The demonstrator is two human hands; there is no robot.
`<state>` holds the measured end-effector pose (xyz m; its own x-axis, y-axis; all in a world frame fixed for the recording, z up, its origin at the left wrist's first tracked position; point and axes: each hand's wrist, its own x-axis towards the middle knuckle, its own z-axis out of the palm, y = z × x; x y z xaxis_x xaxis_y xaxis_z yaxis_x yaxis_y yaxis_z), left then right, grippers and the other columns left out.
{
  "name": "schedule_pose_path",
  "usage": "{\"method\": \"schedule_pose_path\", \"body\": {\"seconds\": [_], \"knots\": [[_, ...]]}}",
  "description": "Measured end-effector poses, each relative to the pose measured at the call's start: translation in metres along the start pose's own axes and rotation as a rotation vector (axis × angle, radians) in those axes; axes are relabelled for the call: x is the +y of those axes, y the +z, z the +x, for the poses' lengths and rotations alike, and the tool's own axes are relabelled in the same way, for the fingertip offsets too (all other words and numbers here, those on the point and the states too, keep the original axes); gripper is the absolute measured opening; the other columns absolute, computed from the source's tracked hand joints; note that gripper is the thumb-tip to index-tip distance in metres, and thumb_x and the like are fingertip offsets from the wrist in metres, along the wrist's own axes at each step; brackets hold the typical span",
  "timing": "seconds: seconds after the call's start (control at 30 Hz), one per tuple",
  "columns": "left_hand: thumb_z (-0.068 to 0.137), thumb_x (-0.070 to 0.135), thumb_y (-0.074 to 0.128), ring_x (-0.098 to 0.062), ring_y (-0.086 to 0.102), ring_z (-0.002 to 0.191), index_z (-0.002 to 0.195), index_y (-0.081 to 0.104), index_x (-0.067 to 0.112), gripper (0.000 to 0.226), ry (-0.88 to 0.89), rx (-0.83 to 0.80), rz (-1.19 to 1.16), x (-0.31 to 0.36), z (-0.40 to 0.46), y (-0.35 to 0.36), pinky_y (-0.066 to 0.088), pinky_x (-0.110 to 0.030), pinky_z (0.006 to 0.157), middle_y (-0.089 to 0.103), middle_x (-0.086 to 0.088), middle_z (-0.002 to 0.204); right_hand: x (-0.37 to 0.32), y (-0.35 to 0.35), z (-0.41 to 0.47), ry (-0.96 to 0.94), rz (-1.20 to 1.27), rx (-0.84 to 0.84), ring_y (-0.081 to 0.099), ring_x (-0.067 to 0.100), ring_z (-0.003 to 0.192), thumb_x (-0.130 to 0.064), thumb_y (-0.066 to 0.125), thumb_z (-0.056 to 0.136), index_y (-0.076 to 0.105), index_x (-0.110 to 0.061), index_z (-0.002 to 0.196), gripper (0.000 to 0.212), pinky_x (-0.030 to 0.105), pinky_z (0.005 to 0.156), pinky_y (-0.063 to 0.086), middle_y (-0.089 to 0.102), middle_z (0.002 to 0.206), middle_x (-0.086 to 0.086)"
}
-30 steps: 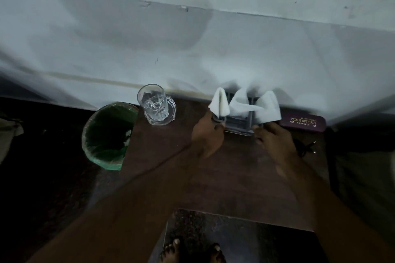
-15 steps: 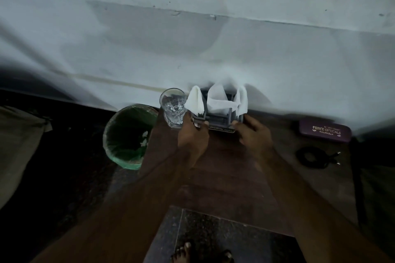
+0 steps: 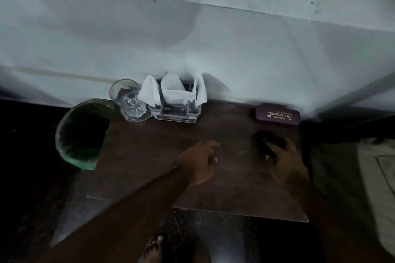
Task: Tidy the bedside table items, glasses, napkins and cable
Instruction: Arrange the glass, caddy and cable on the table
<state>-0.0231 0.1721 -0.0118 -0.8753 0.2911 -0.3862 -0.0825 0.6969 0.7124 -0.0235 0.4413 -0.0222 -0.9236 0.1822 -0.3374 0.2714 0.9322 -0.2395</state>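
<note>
We see the right hand [image 3: 285, 164] reaching onto the coiled cable [image 3: 269, 141] near the glasses case [image 3: 277, 115]; whether it grips is unclear in the dim blur. The left hand [image 3: 197, 162] hovers loosely curled, holding nothing, while the napkins [image 3: 177, 92] stand in their holder [image 3: 175, 113] beside the glass [image 3: 130, 100].

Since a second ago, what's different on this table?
The napkin holder slid left along the wall, beside the glass, and both hands let it go. The right hand reached to the cable; whether it grips it is unclear. The left hand hangs open over the table. The glasses case and bin seem unmoved.
</note>
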Motion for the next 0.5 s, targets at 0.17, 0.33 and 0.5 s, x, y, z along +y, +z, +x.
{"method": "schedule_pose_path", "body": {"seconds": [0.17,0.33,0.5], "knots": [[0.089,0.029,0.055,-0.023,0.053,0.126,0.143,0.04,0.024,0.056,0.022,-0.126,0.112,0.015,0.028,0.014,0.043,-0.036,0.106,0.05,-0.004,0.14,-0.038,0.016,0.007,-0.147,0.021,-0.003,0.057,0.042,0.108,-0.015,0.062,0.088,0.066,-0.032,0.125,0.04,0.039,0.095,0.049,0.038,0.141,0.013],[0.088,0.025,0.058,-0.03,0.04,0.136,0.154,0.02,0.015,0.076,0.011,-0.134,0.297,0.014,0.046,0.011,0.039,-0.042,0.109,0.03,-0.009,0.154,-0.091,0.025,0.035,-0.256,0.094,-0.05,0.048,0.031,0.124,-0.026,0.058,0.094,0.064,-0.035,0.125,0.033,0.039,0.101,0.044,0.043,0.14,0.005],[0.082,0.021,0.066,-0.033,0.036,0.134,0.153,0.02,0.017,0.085,-0.029,-0.064,0.494,0.004,0.055,-0.003,0.047,-0.051,0.101,0.027,-0.01,0.149,-0.113,0.021,0.066,-0.357,0.01,-0.055,0.047,0.03,0.127,-0.017,0.057,0.091,0.066,-0.029,0.125,0.037,0.038,0.102,0.044,0.045,0.146,0.003]]}}
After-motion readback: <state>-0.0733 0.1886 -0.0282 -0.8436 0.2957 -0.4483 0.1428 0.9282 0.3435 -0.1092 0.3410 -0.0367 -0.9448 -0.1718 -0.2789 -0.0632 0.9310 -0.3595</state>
